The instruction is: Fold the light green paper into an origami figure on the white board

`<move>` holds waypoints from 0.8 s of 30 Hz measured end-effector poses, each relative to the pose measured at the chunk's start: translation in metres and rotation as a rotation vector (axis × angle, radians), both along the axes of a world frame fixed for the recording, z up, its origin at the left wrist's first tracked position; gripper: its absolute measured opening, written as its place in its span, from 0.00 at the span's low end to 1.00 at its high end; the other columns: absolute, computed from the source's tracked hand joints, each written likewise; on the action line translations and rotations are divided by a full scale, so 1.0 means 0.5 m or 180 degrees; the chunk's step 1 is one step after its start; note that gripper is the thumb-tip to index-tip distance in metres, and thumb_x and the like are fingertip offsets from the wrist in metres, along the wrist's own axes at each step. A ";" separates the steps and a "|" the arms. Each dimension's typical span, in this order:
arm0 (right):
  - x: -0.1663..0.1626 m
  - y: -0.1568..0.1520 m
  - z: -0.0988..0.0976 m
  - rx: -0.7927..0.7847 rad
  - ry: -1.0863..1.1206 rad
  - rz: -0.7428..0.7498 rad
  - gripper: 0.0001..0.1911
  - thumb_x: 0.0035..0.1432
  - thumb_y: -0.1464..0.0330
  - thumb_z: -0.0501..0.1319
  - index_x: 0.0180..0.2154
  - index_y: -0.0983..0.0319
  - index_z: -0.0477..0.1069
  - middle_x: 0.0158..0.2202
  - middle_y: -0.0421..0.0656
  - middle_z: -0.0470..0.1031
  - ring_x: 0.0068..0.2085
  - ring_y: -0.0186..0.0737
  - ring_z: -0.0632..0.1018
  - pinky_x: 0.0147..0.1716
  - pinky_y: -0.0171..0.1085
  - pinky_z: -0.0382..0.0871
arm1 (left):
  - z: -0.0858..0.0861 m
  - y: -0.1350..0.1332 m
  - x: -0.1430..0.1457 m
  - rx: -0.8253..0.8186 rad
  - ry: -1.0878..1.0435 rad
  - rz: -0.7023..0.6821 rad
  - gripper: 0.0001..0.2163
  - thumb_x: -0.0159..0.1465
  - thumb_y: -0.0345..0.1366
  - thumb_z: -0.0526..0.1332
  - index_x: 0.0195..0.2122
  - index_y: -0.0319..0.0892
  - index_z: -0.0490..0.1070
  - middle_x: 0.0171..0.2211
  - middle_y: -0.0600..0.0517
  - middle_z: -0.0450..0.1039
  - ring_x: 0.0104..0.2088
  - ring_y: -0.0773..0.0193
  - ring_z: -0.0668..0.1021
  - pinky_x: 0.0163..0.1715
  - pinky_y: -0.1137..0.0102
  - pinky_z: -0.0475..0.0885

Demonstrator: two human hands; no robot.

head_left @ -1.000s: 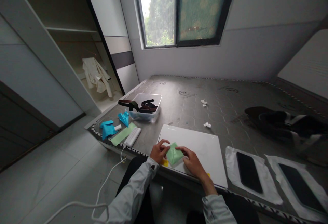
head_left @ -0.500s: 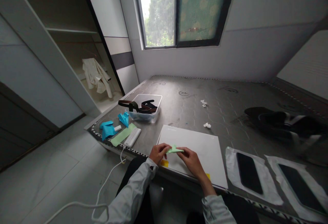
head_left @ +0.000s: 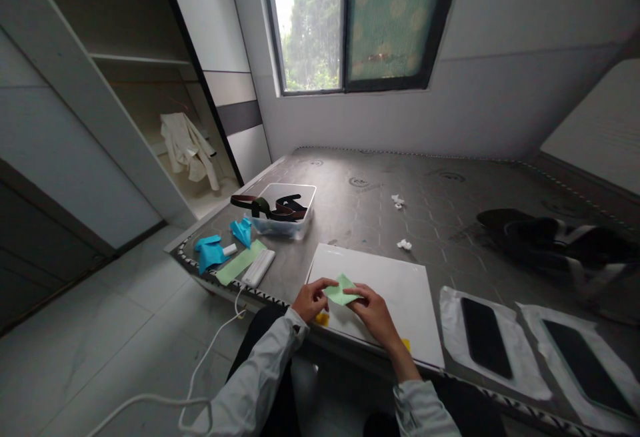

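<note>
A small piece of folded light-green paper is held up between my two hands, its flat face turned toward me. My left hand pinches its left corner with thumb and forefinger. On the right side, my right hand grips it, with the forefinger lying over the front edge. Beneath both hands lies a white board with yellow tabs along its near edge. How the back of the paper is folded cannot be seen.
Left of the board are a white power strip, a green paper strip, crumpled blue paper and a clear bin holding belts. Two dark phones lie on white wrappings at right. White scraps sit behind the board.
The green paper has been tilted from nearly edge-on to showing its broad face. My fingers have shifted slightly around it; the things around have stayed put.
</note>
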State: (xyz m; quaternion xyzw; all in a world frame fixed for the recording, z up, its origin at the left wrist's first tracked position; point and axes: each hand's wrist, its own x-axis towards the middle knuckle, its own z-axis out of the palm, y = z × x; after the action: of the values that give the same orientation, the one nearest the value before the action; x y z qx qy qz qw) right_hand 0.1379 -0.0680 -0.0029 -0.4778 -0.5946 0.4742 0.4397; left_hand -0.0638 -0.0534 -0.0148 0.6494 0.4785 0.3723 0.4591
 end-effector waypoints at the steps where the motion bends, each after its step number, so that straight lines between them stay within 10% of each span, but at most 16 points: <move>1: 0.000 0.000 0.001 0.0024 -0.0028 -0.0011 0.13 0.49 0.59 0.67 0.36 0.59 0.81 0.47 0.48 0.79 0.48 0.48 0.78 0.50 0.44 0.72 | 0.001 0.000 0.002 0.0007 0.0059 0.0029 0.15 0.54 0.32 0.61 0.44 0.42 0.76 0.29 0.54 0.79 0.19 0.71 0.76 0.18 0.78 0.64; 7: -0.005 -0.003 0.003 -0.0044 -0.0105 -0.0098 0.18 0.55 0.54 0.62 0.33 0.61 0.80 0.37 0.48 0.82 0.39 0.48 0.80 0.45 0.46 0.73 | -0.010 0.001 0.009 -0.0019 0.0166 0.0166 0.11 0.57 0.44 0.64 0.27 0.40 0.75 0.15 0.58 0.70 0.16 0.71 0.74 0.19 0.77 0.65; 13: -0.015 -0.003 -0.007 -0.0175 0.0125 -0.0107 0.26 0.54 0.54 0.62 0.51 0.62 0.71 0.37 0.47 0.83 0.39 0.46 0.82 0.39 0.44 0.78 | -0.011 -0.001 0.013 0.0022 0.0149 0.0229 0.12 0.57 0.42 0.65 0.39 0.42 0.73 0.28 0.55 0.78 0.17 0.72 0.73 0.18 0.77 0.67; 24: -0.023 -0.016 0.013 0.0036 -0.0324 -0.0124 0.19 0.55 0.52 0.61 0.34 0.58 0.81 0.36 0.45 0.84 0.38 0.48 0.81 0.42 0.43 0.74 | -0.004 -0.006 0.016 0.0051 0.0355 0.0305 0.09 0.52 0.42 0.69 0.27 0.40 0.77 0.18 0.56 0.75 0.17 0.71 0.72 0.21 0.76 0.66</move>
State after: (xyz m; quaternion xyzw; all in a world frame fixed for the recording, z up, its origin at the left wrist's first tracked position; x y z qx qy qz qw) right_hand 0.1265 -0.0762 0.0035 -0.5103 -0.6094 0.4373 0.4207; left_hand -0.0558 -0.0565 -0.0168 0.6491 0.5309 0.3609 0.4082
